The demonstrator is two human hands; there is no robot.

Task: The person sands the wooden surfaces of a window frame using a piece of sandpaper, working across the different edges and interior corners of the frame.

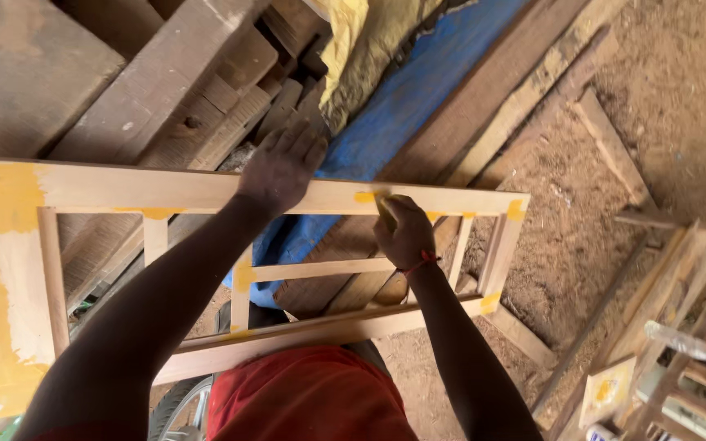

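Far left of both hands, the wooden frame (pixel 206 192) carries broad yellow filler patches on its end panel. It lies level across the view, above a red garment (pixel 308 400). The left hand (pixel 281 167) rests flat on the frame's far rail, fingers (pixel 300 143) spread and pressing down. Beyond those fingers lie stacked timber planks (pixel 124 82) and a blue tarpaulin (pixel 418 90). The right hand (pixel 404 233) sits just right of the left, on the same rail, its fingers curled around a small yellow-smeared piece (pixel 384 208) held against the wood; what the piece is cannot be told. Right of that hand, the floor (pixel 680 98) is bare earth strewn with sawdust and offcuts. A further slatted wooden frame (pixel 696 359) lies at far right.
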